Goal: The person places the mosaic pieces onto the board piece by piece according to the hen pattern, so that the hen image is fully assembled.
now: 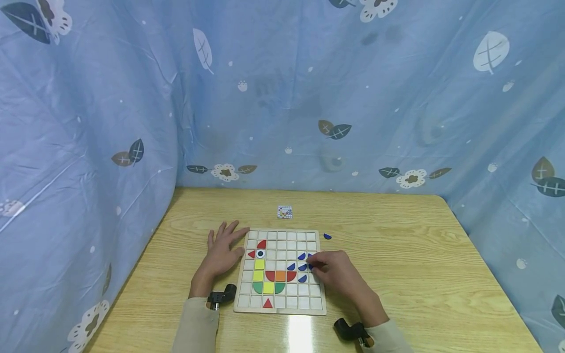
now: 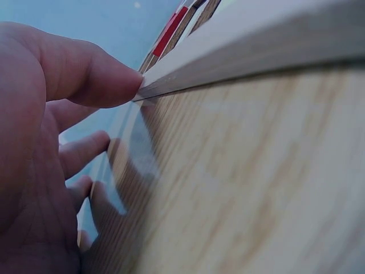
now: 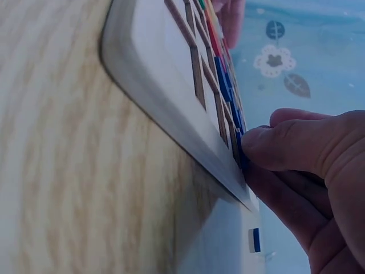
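Note:
A wooden grid board point(image 1: 302, 310) lies on the table with coloured tiles in its cells. My left hand point(image 1: 222, 257) is spread at the board's left side, its thumb point(image 2: 122, 85) touching the edge. Over the right columns, my right hand point(image 1: 337, 272) pinches a blue half-circle tile point(image 3: 244, 155) between thumb and fingers, mostly hidden by them. Several other blue half-circle tiles point(image 1: 302, 278) sit in nearby cells. Toward the left are yellow squares point(image 1: 259, 264), an eye tile point(image 1: 260, 253), an orange square point(image 1: 280, 276), green quarter-circles point(image 1: 280, 288) and a red triangle point(image 1: 268, 304).
One loose blue half-circle tile point(image 1: 327, 236) lies on the table past the board's upper right corner. Behind the board is a small pattern card point(image 1: 284, 212). A blue printed curtain point(image 1: 282, 98) surrounds the wooden table point(image 1: 397, 255) at the back and sides.

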Motion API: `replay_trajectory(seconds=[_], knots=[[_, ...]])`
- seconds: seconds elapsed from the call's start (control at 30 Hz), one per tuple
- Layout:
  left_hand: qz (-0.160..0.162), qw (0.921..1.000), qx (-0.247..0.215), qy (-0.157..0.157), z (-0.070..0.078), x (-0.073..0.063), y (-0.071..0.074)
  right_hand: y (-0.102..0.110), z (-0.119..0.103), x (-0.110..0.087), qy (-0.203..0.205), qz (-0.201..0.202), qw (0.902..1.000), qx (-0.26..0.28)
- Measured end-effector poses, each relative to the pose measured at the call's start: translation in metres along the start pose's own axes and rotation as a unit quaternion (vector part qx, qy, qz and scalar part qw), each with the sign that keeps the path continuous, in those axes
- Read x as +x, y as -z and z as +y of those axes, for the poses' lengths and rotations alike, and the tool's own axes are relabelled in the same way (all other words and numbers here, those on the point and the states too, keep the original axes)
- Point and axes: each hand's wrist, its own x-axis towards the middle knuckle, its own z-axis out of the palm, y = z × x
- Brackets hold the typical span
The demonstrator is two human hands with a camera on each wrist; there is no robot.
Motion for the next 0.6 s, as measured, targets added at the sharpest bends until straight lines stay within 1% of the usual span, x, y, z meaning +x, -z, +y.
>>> replay_trajectory(seconds=[0.17, 0.33, 0.47, 0.6], knots=[[0.001, 1.0000, 0.002, 0.000, 0.000, 0.000, -0.001, 0.001, -0.004, 0.000, -0.009, -0.011, 0.9999, -0.009], [0.001, 1.0000, 0.003, 0.000, -0.002, 0.000, -0.001, 0.007, -0.002, -0.002, 0.004, -0.007, 0.9999, -0.010], [0.001, 1.0000, 0.001, 0.000, -0.002, 0.000, -0.001, 0.018, 0.005, -0.006, 0.000, 0.007, 0.9999, 0.012], [0.000, 1.0000, 0.002, 0.000, -0.002, 0.000, -0.001, 0.031, 0.016, -0.012, -0.024, 0.023, 0.9983, 0.048]])
